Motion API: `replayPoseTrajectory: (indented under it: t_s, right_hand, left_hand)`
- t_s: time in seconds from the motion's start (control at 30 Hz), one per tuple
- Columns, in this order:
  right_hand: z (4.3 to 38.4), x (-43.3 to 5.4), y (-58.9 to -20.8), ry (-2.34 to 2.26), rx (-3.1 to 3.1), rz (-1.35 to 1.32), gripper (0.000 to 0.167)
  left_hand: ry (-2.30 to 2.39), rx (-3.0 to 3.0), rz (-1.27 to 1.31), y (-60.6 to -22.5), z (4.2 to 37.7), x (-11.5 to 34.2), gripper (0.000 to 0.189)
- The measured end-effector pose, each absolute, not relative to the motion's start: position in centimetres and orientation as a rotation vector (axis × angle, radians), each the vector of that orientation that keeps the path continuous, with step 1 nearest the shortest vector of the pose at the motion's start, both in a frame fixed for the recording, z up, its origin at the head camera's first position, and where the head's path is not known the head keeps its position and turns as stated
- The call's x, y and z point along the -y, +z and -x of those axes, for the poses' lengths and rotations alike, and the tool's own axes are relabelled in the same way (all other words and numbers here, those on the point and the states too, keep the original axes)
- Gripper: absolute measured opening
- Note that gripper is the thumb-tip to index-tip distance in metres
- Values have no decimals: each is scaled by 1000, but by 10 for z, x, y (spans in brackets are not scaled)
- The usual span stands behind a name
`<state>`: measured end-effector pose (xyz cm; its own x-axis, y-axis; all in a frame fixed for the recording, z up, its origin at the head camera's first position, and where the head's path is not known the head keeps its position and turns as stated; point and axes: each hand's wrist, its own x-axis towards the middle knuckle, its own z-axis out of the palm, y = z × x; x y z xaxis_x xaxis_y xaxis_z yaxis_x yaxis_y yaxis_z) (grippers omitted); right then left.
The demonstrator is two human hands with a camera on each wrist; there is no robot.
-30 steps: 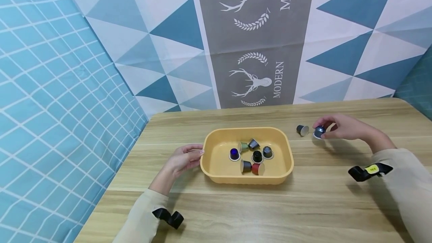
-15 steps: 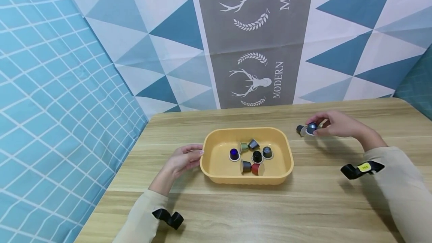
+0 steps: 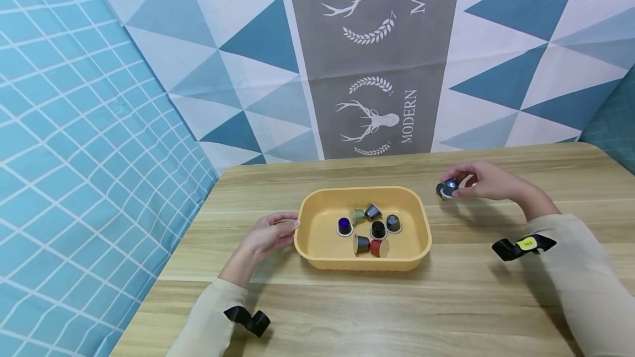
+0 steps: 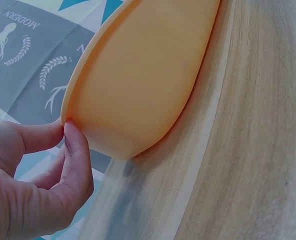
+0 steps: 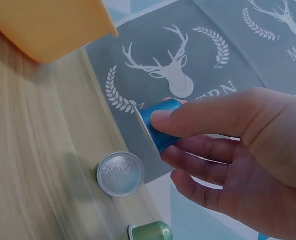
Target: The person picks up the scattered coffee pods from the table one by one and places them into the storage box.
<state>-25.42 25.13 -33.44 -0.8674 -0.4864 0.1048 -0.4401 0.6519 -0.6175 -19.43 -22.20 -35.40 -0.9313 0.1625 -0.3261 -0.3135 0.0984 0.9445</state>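
My left hand (image 3: 270, 233) pinches the rim of a yellow plastic tray (image 3: 362, 265) at its left end. In the left wrist view, thumb and fingertip meet at the rim of the tray (image 4: 138, 75). My right hand (image 3: 491, 182) holds a blue coffee capsule (image 5: 163, 122) between thumb and fingers, right of the tray. In the head view this coffee capsule (image 3: 450, 187) overlaps a dark capsule (image 3: 439, 190) lying on its side on the table. Its silver lid (image 5: 120, 174) faces the right wrist camera. A green capsule (image 5: 152, 231) shows below, hidden from the head camera.
Several coffee capsules lie in the tray, among them a blue one (image 3: 344, 227), a black one (image 3: 378, 230), a red one (image 3: 377, 248) and a green one (image 3: 358, 215). The wooden table (image 3: 377, 313) ends at a patterned cloth backdrop (image 3: 377, 59).
My right hand has moved left with the blue capsule, from beside the dark capsule to over it. The left hand and tray stay in place.
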Motion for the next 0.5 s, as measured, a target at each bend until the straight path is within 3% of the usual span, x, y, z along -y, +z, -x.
replayPoseTrajectory:
  t_s: [0.5]
  right_hand:
    - [250,-241,-317,-1009,-2673,767,36]
  left_hand:
    - [1898,-2032,138,-353,193,221,44]
